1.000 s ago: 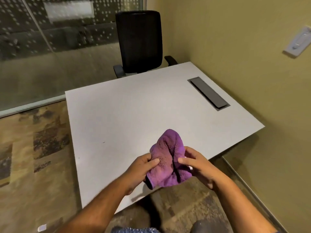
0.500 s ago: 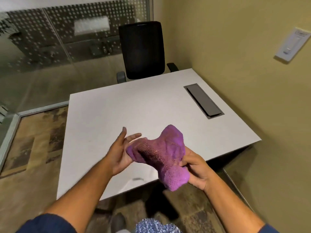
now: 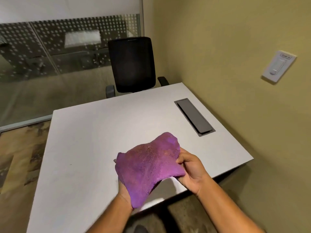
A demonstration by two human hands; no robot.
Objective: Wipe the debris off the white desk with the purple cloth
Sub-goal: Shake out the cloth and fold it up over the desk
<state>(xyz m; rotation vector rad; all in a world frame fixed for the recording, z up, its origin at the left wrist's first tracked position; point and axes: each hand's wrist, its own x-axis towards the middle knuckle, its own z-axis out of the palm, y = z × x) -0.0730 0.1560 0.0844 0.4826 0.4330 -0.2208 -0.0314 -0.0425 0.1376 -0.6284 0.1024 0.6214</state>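
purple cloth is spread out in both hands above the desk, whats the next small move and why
Probably lower the purple cloth flat onto the white desk near the small dark speck. The cloth is draped over the left hand, pinched at its edge by the right hand, and appears held above the surface, so no wiping has started.

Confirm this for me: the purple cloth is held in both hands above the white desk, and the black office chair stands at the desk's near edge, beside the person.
One detail is wrong. The head view shows the black office chair at the white desk's far edge, opposite the person, not at the near edge. The rest holds: the purple cloth is held above the desk by the left hand and the right hand.
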